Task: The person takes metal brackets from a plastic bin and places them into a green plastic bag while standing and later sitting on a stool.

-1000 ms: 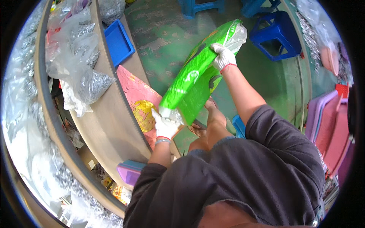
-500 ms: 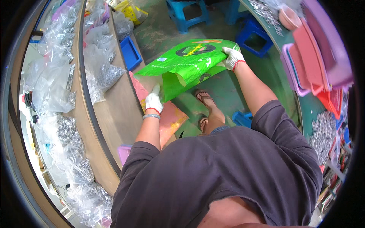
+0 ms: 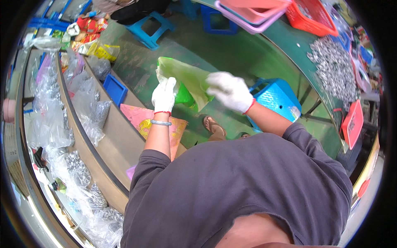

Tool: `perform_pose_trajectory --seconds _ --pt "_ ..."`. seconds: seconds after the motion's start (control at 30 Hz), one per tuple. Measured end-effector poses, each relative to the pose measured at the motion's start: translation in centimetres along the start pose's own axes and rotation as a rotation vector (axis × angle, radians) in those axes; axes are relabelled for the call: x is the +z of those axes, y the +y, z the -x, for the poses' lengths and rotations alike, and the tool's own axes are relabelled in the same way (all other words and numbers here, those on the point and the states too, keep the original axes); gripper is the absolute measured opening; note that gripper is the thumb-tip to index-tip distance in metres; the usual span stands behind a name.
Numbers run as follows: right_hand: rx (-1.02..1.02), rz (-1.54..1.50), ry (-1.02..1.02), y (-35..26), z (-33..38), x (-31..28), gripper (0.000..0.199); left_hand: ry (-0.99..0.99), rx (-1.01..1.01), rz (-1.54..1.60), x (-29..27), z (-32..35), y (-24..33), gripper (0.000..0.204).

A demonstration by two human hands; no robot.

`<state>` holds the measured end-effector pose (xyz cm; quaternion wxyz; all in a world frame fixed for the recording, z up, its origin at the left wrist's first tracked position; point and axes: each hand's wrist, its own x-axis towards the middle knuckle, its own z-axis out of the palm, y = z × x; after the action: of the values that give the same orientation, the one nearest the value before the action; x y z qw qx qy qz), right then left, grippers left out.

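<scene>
A green woven plastic sack (image 3: 186,97) hangs in front of me, its pale inner side turned up toward me. My left hand (image 3: 164,96), in a white knitted glove with a red cuff, pinches the sack's near left edge between thumb and fingers. At the sack's right edge is my right hand (image 3: 229,91), gloved the same way. Motion smears its fingers, and whether they touch the plastic I cannot tell. A grey bangle (image 3: 161,122) circles my left wrist.
Clear bags of metal parts (image 3: 89,109) line the shelves at left, near a blue tray (image 3: 115,89). Pink printed sheeting (image 3: 140,118) lies below my left hand. A blue stool (image 3: 279,99) stands right. Loose metal parts (image 3: 333,68) and a red basket (image 3: 310,18) are on the green table.
My right hand has let go of the sack's far right corner and come nearer my left. The sack has swung round from its printed face to its pale inside. The view has shifted.
</scene>
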<state>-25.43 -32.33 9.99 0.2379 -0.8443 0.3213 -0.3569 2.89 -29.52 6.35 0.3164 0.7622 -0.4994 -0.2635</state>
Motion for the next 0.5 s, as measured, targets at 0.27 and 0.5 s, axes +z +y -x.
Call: perform_pose_trajectory --seconds 0.27,0.5 --pt "0.597 0.218 -0.555 0.0 11.4 -3.6 0.074 -0.111 -0.053 -0.260 3.2 11.3 7.8 0.048" --pt "0.457 0.399 -0.894 -1.9 21.0 -7.1 0.015 -0.037 -0.171 -0.333 3.9 20.1 9.6 0.055"
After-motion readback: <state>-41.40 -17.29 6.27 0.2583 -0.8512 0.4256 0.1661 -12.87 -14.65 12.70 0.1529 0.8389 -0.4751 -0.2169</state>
